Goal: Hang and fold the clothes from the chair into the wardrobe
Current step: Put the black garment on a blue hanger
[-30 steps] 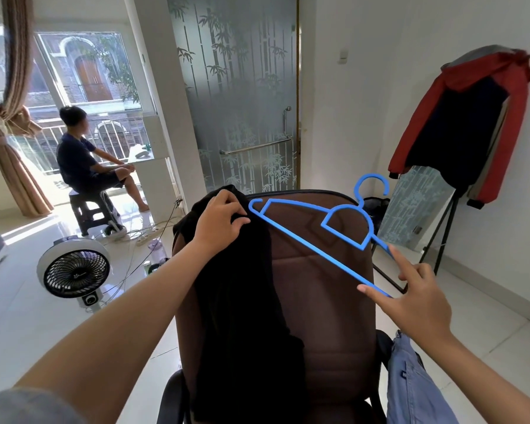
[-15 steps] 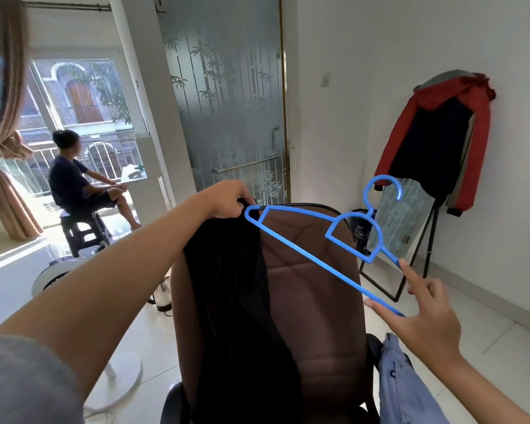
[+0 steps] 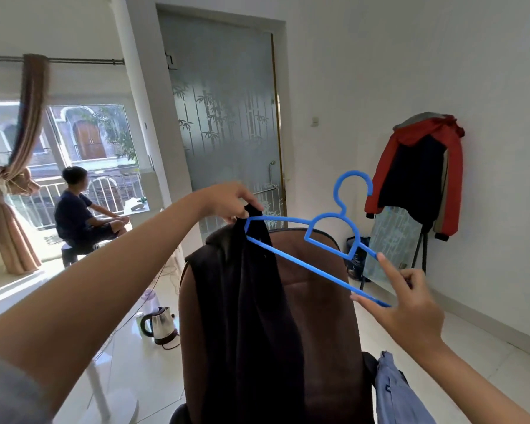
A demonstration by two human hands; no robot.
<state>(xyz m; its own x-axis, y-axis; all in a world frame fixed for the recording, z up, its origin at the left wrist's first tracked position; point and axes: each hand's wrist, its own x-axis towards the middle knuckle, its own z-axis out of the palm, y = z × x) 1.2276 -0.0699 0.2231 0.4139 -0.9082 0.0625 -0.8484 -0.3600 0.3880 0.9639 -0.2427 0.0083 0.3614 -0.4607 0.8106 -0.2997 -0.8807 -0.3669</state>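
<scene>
blue hanger held beside a black garment on a brown chair

blue plastic made up the hanger [image 3: 312,255], which slanted across the middle of the view with its hook pointing up. the right hand [image 3: 410,304] held its lower right end — index finger stretched along the upper arm, thumb under the bottom bar, the other fingers curled round the end. the left hand [image 3: 227,200] reached in from the left and pinched the top of a black garment [image 3: 245,316], lifting a peak of cloth right at the hanger's left tip; whether the tip was inside the cloth could not be told. the rest of the garment hung down over the back of a brown padded chair [image 3: 312,325], covering its left half. a pale blue denim piece [image 3: 395,393] lay at the chair's lower right edge.

on the white tiled floor to the left of the chair stood a steel kettle [image 3: 159,327]. a red and dark jacket [image 3: 416,172] hung on a stand by the right wall, above a leaning frosted panel. behind the chair was a frosted door with a bamboo pattern [image 3: 227,133]. far left, by a bright window and a tied brown curtain [image 3: 16,185], another person [image 3: 80,212] sat on a stool — turned away.
</scene>
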